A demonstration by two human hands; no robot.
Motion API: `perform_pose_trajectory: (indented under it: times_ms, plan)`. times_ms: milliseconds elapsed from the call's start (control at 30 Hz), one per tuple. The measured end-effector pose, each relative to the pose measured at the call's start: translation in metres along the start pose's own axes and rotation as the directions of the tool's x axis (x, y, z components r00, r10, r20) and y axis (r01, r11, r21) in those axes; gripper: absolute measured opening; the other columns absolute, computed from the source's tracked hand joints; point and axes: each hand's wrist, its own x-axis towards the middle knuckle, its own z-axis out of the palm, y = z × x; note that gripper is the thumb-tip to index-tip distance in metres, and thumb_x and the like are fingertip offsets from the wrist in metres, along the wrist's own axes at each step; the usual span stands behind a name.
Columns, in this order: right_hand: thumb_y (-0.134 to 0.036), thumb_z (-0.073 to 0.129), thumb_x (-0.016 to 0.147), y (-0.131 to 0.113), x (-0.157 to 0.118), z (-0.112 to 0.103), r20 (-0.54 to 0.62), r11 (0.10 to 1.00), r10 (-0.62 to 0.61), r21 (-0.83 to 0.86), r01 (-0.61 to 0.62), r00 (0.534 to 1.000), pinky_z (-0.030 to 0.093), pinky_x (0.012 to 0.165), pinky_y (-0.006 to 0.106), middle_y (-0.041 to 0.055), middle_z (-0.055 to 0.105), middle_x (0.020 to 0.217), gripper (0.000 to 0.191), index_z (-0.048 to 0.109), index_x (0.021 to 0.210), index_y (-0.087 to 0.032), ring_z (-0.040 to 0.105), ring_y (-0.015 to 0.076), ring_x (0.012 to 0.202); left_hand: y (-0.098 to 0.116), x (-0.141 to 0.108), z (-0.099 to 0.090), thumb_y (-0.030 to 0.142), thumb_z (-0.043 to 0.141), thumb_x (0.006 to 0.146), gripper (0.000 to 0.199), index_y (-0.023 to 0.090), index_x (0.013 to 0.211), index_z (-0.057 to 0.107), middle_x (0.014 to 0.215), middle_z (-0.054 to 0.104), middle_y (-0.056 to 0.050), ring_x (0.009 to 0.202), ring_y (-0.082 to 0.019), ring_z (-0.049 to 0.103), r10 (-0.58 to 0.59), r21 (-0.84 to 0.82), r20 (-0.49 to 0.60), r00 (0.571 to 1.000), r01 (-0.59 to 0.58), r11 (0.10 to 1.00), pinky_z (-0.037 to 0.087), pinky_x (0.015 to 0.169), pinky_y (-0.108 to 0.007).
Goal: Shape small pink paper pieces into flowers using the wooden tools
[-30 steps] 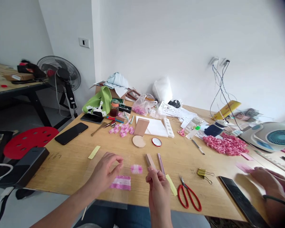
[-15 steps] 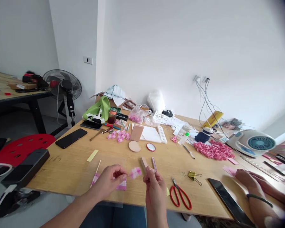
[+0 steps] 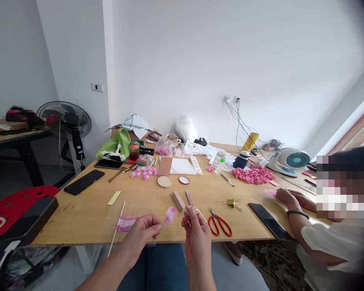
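Note:
My left hand (image 3: 143, 233) is closed in a pinch on the end of a small pink-and-white fabric piece (image 3: 170, 215), which sticks out to the right and is blurred. My right hand (image 3: 197, 228) is closed too, thumb against fingers, a short way right of that piece; what it grips, if anything, is too small to see. Under the left hand lies a pink-and-white strip (image 3: 125, 224) beside a thin wooden stick (image 3: 117, 226). Just beyond the right hand are a wooden block (image 3: 178, 201) and a narrow pinkish strip (image 3: 189, 198).
Red-handled scissors (image 3: 220, 223), a gold binder clip (image 3: 234, 203) and a black phone (image 3: 269, 220) lie to the right. Farther back are a round wooden disc (image 3: 164, 182), pink fabric pieces (image 3: 145, 172) and a pink pile (image 3: 253, 174). A co-worker's hands (image 3: 288, 198) rest at far right.
The view has swung right and up, bringing the co-worker into sight. The pink-and-white piece stays between my hands, now tilted more upright. My left hand is off more of the strip below.

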Motion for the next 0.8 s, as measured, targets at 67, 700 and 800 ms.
perform_pose_trajectory:
  times_ms: [67, 700, 800]
  plan:
    - [-0.054, 0.078, 0.061, 0.006, -0.005, -0.005, -0.027, 0.999, 0.014, 0.029, -0.013, 1.0, 0.038, 0.052, 0.024, 0.0003, 0.06, 0.069, 0.044, 0.068, 0.08, -0.016, 0.046, 0.0106, 0.057, -0.001, -0.002, 0.004, 0.037, 0.072, 0.065, 0.025, 0.015, 0.064, 0.06, 0.062, 0.051, 0.003, 0.063, -0.011, 0.043, -0.018, -0.11, -0.011, 1.0, 0.016, 0.994, 0.035, 0.064, -0.023]
    - [-0.064, 0.062, 0.075, 0.039, -0.041, -0.007, -0.025, 0.992, 0.049, 0.115, -0.046, 0.999, 0.047, 0.07, 0.033, 0.0075, 0.067, 0.085, 0.044, 0.069, 0.072, -0.021, 0.057, 0.0218, 0.085, -0.03, 0.005, 0.018, 0.048, 0.061, 0.078, 0.031, 0.018, 0.07, 0.058, 0.069, 0.056, 0.0, 0.069, -0.017, 0.052, 0.304, 0.26, -0.155, 0.94, -0.258, 0.93, 0.042, 0.067, -0.026]
    - [-0.065, 0.059, 0.077, 0.043, -0.04, -0.01, -0.057, 0.995, -0.057, 0.077, 0.062, 0.997, 0.046, 0.077, 0.034, 0.0063, 0.062, 0.069, 0.051, 0.061, 0.052, -0.021, 0.057, 0.0229, 0.085, -0.035, 0.006, 0.02, 0.042, 0.058, 0.08, 0.025, 0.019, 0.07, 0.058, 0.071, 0.057, -0.001, 0.071, -0.018, 0.055, 0.368, 0.358, -0.17, 0.914, -0.291, 0.887, 0.044, 0.069, -0.027]
